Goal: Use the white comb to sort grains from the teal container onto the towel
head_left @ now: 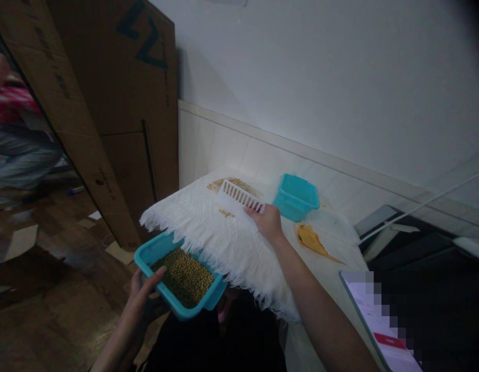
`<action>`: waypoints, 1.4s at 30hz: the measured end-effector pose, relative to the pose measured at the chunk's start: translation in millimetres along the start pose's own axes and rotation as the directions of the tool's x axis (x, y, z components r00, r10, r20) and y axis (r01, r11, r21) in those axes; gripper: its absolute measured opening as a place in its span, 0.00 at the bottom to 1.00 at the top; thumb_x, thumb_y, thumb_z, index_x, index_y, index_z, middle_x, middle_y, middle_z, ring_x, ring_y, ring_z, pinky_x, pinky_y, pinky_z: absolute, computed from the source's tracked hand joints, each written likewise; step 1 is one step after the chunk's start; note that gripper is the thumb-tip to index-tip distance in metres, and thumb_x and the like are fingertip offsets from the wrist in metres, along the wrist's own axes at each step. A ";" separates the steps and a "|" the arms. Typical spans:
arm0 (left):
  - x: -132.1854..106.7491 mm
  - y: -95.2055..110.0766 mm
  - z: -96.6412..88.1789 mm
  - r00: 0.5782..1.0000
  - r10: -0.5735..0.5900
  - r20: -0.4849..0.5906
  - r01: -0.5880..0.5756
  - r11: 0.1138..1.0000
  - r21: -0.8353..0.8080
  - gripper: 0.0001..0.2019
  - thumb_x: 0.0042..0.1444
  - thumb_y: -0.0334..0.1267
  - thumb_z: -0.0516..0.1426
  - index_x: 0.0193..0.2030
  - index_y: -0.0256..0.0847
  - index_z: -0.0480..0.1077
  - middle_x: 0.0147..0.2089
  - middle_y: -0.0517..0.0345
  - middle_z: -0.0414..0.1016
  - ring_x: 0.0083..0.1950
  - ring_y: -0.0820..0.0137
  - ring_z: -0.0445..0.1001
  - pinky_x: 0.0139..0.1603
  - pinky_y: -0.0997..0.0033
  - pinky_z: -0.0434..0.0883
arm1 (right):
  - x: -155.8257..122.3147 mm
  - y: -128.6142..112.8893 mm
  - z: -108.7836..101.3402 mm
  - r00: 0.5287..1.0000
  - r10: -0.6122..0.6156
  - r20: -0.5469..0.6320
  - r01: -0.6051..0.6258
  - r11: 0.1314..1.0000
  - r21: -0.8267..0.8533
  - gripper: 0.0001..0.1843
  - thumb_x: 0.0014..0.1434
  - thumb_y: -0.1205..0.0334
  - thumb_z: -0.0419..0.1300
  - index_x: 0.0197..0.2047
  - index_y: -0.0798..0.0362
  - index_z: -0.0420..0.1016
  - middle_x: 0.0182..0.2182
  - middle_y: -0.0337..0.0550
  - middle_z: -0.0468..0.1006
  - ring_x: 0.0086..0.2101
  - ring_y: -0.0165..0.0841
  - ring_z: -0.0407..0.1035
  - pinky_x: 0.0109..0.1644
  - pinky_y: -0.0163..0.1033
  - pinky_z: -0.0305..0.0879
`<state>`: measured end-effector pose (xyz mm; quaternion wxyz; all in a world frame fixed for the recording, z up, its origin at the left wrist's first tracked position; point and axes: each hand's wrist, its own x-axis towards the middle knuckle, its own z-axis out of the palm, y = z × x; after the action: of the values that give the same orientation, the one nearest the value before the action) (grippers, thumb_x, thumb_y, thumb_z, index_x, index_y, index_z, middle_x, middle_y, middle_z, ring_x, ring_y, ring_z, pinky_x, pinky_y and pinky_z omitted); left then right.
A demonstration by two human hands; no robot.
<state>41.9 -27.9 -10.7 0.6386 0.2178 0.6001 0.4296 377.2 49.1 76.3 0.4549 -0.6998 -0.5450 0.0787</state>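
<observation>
The left hand point(140, 302) grips the rim of a teal tray point(180, 281) filled with small olive-brown beans, held just below the fringed white cloth's point(219, 237) edge. The right hand point(268, 223) pinches a slotted white scraper point(239, 200) on the cloth, near scattered beans.

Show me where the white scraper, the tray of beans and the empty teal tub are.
scraper point(239, 199), head view, on its slotted blade.
tray of beans point(143, 257), head view, on its left rim.
teal tub point(297, 206), head view, on its front wall.
</observation>
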 end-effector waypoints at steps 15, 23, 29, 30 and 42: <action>4.7 -4.1 -2.1 1.000 0.015 0.008 -0.015 1.000 0.026 0.45 0.60 0.51 0.72 0.80 0.56 0.56 0.57 0.44 0.80 0.38 0.56 0.87 0.40 0.49 0.88 | -5.2 -1.4 -3.5 0.993 -0.058 0.106 0.050 0.996 0.074 0.15 0.55 0.51 0.76 0.26 0.54 0.87 0.23 0.39 0.84 0.27 0.38 0.78 0.33 0.37 0.69; 7.7 -7.3 -1.7 1.000 0.023 -0.001 -0.023 1.000 0.017 0.45 0.59 0.51 0.72 0.78 0.57 0.58 0.57 0.45 0.79 0.36 0.57 0.87 0.41 0.45 0.88 | -6.0 0.6 -0.7 0.987 -0.084 0.139 0.062 0.986 0.153 0.16 0.53 0.49 0.76 0.25 0.53 0.85 0.21 0.37 0.79 0.25 0.34 0.70 0.30 0.36 0.63; 8.9 -7.6 -2.5 1.000 0.021 0.004 -0.022 1.000 0.015 0.45 0.59 0.52 0.72 0.79 0.56 0.58 0.59 0.43 0.79 0.40 0.55 0.88 0.41 0.46 0.88 | -7.1 2.3 -0.5 0.976 -0.091 0.199 0.050 0.978 0.201 0.15 0.53 0.51 0.78 0.26 0.53 0.86 0.21 0.37 0.79 0.24 0.34 0.70 0.29 0.37 0.63; 9.3 -7.7 -2.9 1.000 0.014 0.009 -0.014 1.000 0.014 0.46 0.59 0.51 0.72 0.80 0.56 0.57 0.59 0.43 0.80 0.39 0.55 0.87 0.41 0.46 0.88 | -7.6 2.4 -0.6 0.975 -0.087 0.207 0.043 0.977 0.209 0.14 0.53 0.51 0.78 0.27 0.53 0.87 0.21 0.38 0.81 0.25 0.35 0.71 0.30 0.37 0.64; 9.2 -10.4 0.3 1.000 -0.002 0.004 0.002 1.000 -0.007 0.44 0.59 0.50 0.72 0.78 0.59 0.59 0.59 0.45 0.80 0.37 0.57 0.88 0.39 0.48 0.88 | -15.6 -3.7 2.0 0.958 -0.115 0.263 0.029 0.950 0.309 0.16 0.50 0.49 0.79 0.36 0.53 0.94 0.29 0.45 0.90 0.29 0.41 0.82 0.34 0.40 0.73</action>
<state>44.3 -25.9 -24.3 0.6411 0.2159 0.5976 0.4305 367.3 37.1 71.9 0.4782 -0.5834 -0.6103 0.2419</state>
